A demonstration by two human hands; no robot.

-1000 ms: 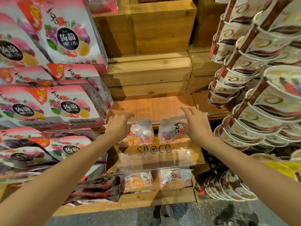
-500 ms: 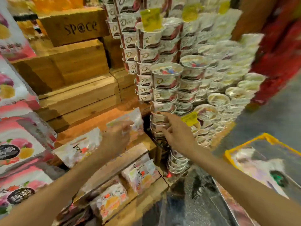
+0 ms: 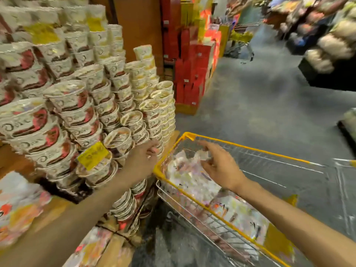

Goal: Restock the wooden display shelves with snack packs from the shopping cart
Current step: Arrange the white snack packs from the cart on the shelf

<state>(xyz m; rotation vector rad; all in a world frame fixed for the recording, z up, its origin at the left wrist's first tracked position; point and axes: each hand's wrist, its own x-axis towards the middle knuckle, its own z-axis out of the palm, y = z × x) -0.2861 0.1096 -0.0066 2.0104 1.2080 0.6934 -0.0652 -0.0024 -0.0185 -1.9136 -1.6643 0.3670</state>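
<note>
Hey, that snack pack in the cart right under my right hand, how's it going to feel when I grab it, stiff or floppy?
Probably floppy: the snack pack looks like a crinkled, glossy film bag, lying unevenly in the shopping cart. Its shiny surface may be a bit slippery, so the right hand likely needs a firm pinch. It seems light for its size, though blur limits certainty.

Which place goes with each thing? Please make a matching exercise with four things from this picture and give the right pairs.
Things:
1. right hand
2. left hand
3. price tag
4. red boxes

Places:
A. on the floor behind the cups
B. over the packs in the cart
C. stuck on the front of the cup stack
D. beside the cup stack, near the cart's yellow corner

Pairs: 1-B, 2-D, 3-C, 4-A
</note>
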